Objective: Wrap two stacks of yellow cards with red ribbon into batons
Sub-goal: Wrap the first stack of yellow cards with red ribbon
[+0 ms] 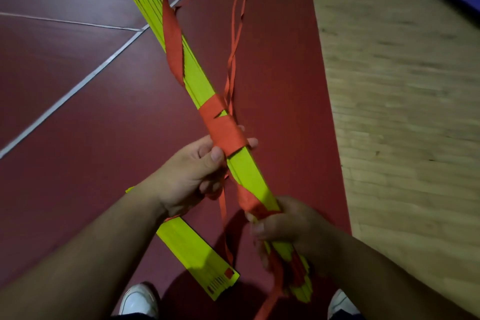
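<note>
Yellow paper cards in a long flat stack (200,80) slant away from the person toward the upper left; the left hand (192,171) grasps it mid-length at a wound band of broad red ribbon (226,135); the right hand (283,223) clenches the near end; bare card lies beyond the left hand, likely the nearer for the next turn; a second yellow stack (197,254) lies below the left forearm.

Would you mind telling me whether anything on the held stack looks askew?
Yes: the yellow stack fans apart at its far end, and a loose ribbon flap sags off it above the tight band near the left hand.
</note>
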`<state>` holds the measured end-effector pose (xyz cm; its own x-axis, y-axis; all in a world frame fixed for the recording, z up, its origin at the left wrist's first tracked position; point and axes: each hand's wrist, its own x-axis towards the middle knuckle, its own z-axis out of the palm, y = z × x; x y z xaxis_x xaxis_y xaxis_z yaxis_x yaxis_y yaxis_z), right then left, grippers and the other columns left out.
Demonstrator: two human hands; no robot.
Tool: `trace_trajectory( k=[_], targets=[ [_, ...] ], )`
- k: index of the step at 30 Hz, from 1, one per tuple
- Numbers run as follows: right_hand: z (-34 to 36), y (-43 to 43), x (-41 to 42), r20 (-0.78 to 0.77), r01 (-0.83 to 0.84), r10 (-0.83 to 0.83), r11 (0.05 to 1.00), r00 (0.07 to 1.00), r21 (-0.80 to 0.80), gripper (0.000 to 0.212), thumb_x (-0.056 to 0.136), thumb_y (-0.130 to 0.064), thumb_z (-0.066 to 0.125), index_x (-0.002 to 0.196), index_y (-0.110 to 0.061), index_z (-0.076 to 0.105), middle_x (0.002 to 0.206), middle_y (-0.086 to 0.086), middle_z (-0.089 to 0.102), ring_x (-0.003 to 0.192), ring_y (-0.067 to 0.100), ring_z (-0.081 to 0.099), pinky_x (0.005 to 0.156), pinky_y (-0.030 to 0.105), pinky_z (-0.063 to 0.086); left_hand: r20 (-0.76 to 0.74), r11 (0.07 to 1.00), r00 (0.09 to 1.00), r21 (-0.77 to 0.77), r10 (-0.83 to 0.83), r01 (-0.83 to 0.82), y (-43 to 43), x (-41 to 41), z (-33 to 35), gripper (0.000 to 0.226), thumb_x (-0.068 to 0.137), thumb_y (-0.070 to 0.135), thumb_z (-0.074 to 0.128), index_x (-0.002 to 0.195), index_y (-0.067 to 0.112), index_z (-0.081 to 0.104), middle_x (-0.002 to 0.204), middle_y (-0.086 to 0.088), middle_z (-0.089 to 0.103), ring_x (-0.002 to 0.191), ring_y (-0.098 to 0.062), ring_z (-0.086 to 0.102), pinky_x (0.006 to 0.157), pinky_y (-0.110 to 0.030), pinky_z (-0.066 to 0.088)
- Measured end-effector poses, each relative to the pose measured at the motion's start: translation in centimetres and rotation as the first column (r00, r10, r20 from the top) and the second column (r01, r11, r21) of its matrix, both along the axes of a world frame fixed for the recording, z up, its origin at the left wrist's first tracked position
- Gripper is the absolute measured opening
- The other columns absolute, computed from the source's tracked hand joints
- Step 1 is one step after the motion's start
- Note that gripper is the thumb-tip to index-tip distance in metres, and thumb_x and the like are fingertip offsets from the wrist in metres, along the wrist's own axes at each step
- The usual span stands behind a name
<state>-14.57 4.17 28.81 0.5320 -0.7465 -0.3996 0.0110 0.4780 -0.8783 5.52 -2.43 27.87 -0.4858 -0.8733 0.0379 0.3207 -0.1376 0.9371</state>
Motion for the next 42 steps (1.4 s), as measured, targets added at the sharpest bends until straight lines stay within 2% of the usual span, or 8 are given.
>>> trace_trajectory(
  k=[4, 7, 10, 13, 24, 34, 38, 42],
  targets=[
    [0.3, -1.0, -1.0, 0.072, -0.103, 0.097, 0.992, 0.993, 0.078, 0.039, 0.058, -0.023, 0.074, 0.092, -0.006, 0.065, 0.072, 0.017, 0.064, 0.059, 0.026, 0.061, 0.056, 0.029, 0.051, 0.071, 0.989, 0.988, -0.078, 0.135, -0.129, 0.3, -0.5, 0.7, 0.082, 0.065, 0.063, 0.08, 0.114, 0.0, 0.06, 0.073, 0.001, 0.062, 0.04, -0.001, 0.032, 0.043, -0.017, 0.025],
    [1.0, -1.9, -1.7, -0.228, -0.098, 0.07, 0.989, 0.971, -0.114, 0.042, 0.07, -0.026, 0.085, 0.106, -0.016, 0.066, 0.093, 0.007, 0.072, 0.079, 0.016, 0.066, 0.067, 0.027, 0.05, 0.052, 0.956, 0.955, -0.039, 0.293, -0.291, 0.7, -1.6, 1.5, 0.05, 0.077, 0.044, 0.074, 0.096, 0.002, 0.057, 0.062, 0.002, 0.057, 0.039, 0.002, 0.036, 0.039, -0.015, 0.026],
    [0.9, -1.7, -1.2, -0.699, -0.117, -0.21, 0.914, 0.683, -0.389, 0.055, 0.065, -0.048, 0.087, 0.107, -0.038, 0.052, 0.093, -0.018, 0.064, 0.083, -0.002, 0.062, 0.067, 0.019, 0.048, 0.104, 0.918, 0.913, -0.022, 0.395, -0.395, 1.4, -3.0, 2.1, 0.01, 0.09, 0.005, 0.057, 0.084, 0.011, 0.051, 0.045, 0.016, 0.054, 0.035, 0.008, 0.045, 0.039, -0.004, 0.034],
    [0.3, -1.4, -0.1, -0.761, -0.12, -0.394, 0.846, 0.516, -0.519, 0.049, 0.069, -0.051, 0.079, 0.105, -0.03, 0.053, 0.094, -0.012, 0.063, 0.093, 0.016, 0.063, 0.076, 0.031, 0.049, 0.122, 0.896, 0.888, -0.07, 0.443, -0.438, 1.7, -3.5, 1.6, 0.013, 0.092, 0.001, 0.06, 0.085, 0.009, 0.053, 0.041, 0.016, 0.052, 0.033, 0.007, 0.045, 0.039, -0.003, 0.033],
    [1.4, -1.4, -0.6, -0.171, 0.153, -0.213, 0.94, 0.962, -0.306, 0.023, 0.066, -0.012, 0.086, 0.073, -0.018, 0.065, 0.064, -0.003, 0.057, 0.058, 0.011, 0.053, 0.055, 0.028, 0.047, 0.077, 0.956, 0.961, -0.148, 0.265, -0.252, 0.0, -0.5, 1.1, 0.062, 0.065, 0.066, 0.079, 0.107, 0.023, 0.065, 0.063, 0.01, 0.049, 0.043, -0.003, 0.03, 0.043, -0.018, 0.026],
    [1.5, 0.2, -1.0, 0.324, -0.141, 0.079, 0.975, 0.943, 0.173, 0.067, 0.055, -0.03, 0.092, 0.106, -0.003, 0.058, 0.07, 0.014, 0.059, 0.051, 0.024, 0.059, 0.052, 0.03, 0.051, -0.039, 0.993, 0.992, -0.006, -0.122, 0.122, 0.6, 0.3, 1.3, 0.037, 0.064, 0.054, 0.086, 0.077, 0.024, 0.068, 0.047, 0.007, 0.038, 0.04, -0.004, 0.029, 0.045, -0.02, 0.024],
    [1.3, -0.7, -1.7, 0.206, -0.168, 0.138, 0.977, 0.969, 0.135, 0.066, 0.055, -0.04, 0.092, 0.105, -0.004, 0.067, 0.078, 0.018, 0.066, 0.06, 0.027, 0.065, 0.057, 0.033, 0.055, 0.032, 0.999, 0.999, -0.035, -0.016, 0.018, 1.0, 0.4, 0.9, 0.04, 0.062, 0.056, 0.087, 0.064, 0.022, 0.065, 0.045, 0.01, 0.044, 0.04, -0.005, 0.03, 0.045, -0.023, 0.02],
    [1.2, -1.9, -2.2, -0.357, -0.046, -0.057, 0.961, 0.932, -0.273, 0.051, 0.065, -0.049, 0.086, 0.105, -0.022, 0.07, 0.098, 0.005, 0.073, 0.087, 0.016, 0.067, 0.076, 0.029, 0.054, 0.103, 0.981, 0.977, 0.029, 0.188, -0.192, 0.9, 0.6, 1.2, 0.037, 0.067, 0.041, 0.089, 0.07, 0.025, 0.056, 0.054, 0.006, 0.037, 0.041, -0.005, 0.029, 0.043, -0.017, 0.024]
  ],
)
